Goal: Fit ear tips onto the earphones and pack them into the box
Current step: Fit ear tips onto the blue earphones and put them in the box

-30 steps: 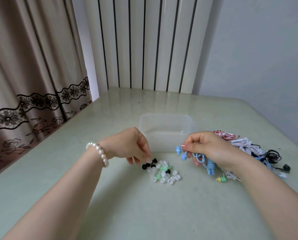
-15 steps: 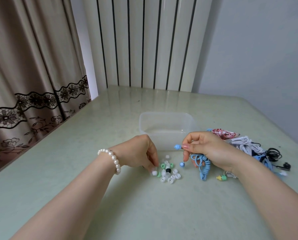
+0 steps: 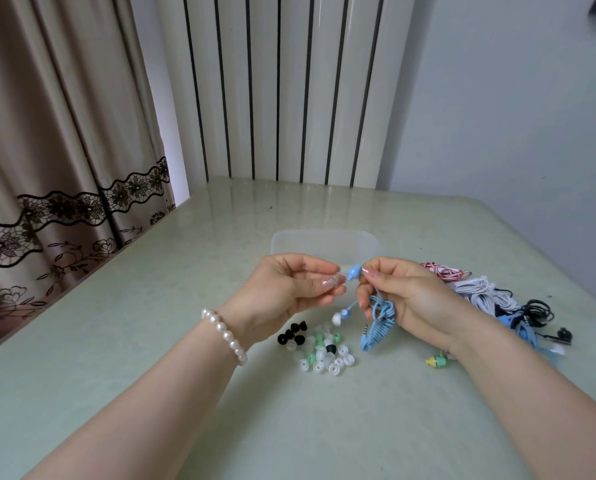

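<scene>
A: Where's your R hand (image 3: 407, 292)?

B: Above the table (image 3: 151, 306), pinching the blue earbud (image 3: 353, 271); the blue cable bundle (image 3: 379, 323) hangs from its curled fingers, 2nd bud (image 3: 338, 317) dangling w/ a white tip on.

A: And your L hand (image 3: 289, 289)?

B: Fingers curled, thumb + forefinger pinching a clear ear tip (image 3: 334, 280) just beside the bud. Loose tips (image 3: 319, 351) lie below; clear box (image 3: 324, 242) sits behind your hands, other earphones (image 3: 480, 292) to the right.
</scene>
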Demonstrator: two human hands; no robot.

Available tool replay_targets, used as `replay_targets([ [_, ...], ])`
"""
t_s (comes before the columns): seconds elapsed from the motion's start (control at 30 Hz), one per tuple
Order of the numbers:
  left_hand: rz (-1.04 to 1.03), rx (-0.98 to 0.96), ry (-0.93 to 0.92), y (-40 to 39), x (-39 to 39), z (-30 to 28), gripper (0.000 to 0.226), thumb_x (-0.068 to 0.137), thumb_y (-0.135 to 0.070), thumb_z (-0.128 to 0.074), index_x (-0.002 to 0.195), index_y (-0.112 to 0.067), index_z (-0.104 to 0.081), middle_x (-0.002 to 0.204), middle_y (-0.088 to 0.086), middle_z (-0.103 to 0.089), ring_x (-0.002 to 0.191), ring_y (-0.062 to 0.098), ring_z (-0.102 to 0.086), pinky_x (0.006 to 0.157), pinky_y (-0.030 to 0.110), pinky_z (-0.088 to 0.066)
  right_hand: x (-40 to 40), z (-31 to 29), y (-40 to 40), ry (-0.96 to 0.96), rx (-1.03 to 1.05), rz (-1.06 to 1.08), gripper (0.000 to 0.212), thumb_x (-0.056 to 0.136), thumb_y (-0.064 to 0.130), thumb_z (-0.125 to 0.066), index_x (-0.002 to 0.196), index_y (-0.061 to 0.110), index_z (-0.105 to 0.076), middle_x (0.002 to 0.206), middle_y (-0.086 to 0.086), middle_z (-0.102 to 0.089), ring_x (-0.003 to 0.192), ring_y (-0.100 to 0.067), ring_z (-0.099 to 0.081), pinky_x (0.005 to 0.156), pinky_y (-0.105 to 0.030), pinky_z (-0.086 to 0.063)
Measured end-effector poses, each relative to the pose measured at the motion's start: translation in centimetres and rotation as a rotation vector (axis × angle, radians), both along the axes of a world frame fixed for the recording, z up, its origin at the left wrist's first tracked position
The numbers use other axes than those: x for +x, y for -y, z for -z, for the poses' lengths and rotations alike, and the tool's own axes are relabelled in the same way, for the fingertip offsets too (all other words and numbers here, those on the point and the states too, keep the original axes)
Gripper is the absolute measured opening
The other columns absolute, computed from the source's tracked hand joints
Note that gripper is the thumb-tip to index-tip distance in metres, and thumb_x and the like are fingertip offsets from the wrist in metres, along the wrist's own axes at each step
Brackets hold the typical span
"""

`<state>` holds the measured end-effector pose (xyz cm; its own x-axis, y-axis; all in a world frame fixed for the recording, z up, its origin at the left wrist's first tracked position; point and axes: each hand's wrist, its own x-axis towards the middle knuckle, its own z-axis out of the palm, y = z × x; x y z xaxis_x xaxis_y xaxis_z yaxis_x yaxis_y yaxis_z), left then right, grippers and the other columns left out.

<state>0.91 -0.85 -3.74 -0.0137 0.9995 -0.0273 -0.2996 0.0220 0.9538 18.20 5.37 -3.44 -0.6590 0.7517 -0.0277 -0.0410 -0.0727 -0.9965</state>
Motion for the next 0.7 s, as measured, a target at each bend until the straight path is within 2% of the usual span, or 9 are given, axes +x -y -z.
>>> replay_targets([
  [0.23, -0.061, -0.099, 0.010, -0.5, 0.1, 1.0, 0.012, 0.079, 0.012, -0.056, 0.083, 0.005, -0.064, 0.069, 0.010, -0.070, 0.062, 0.014, -0.069, 0.060, 0.019, -0.056, -0.2, 0.6, -0.1, 0.049, -0.005, 0.067, 0.014, 0.093, 0.007, -0.043, 0.081, 0.005, -0.050, 0.059, -0.013, -0.063, 0.044, -0.017, -0.057, 0.044, -0.020, -0.046],
  [0.6, -0.005, -0.160, 0.198, -0.2, 1.1, 0.8, 0.018, 0.082, 0.013, -0.051, 0.083, 0.003, -0.066, 0.072, 0.013, -0.071, 0.063, 0.015, -0.069, 0.059, 0.019, -0.057, -0.4, 0.3, 0.2, 0.014, -0.004, 0.071, 0.015, 0.092, 0.008, -0.044, 0.079, 0.005, -0.051, 0.059, -0.012, -0.062, 0.045, -0.018, -0.054, 0.045, -0.022, -0.046],
  [0.7, 0.013, -0.159, 0.229, -0.3, 1.1, 0.8, 0.017, 0.082, 0.010, -0.052, 0.092, 0.007, -0.064, 0.075, 0.013, -0.070, 0.066, 0.014, -0.069, 0.061, 0.019, -0.056, -0.4, 0.1, 0.2, 0.028, 0.064, 0.090, 0.015, 0.091, 0.007, -0.046, 0.077, 0.006, -0.051, 0.060, -0.013, -0.061, 0.044, -0.019, -0.054, 0.046, -0.023, -0.046],
])
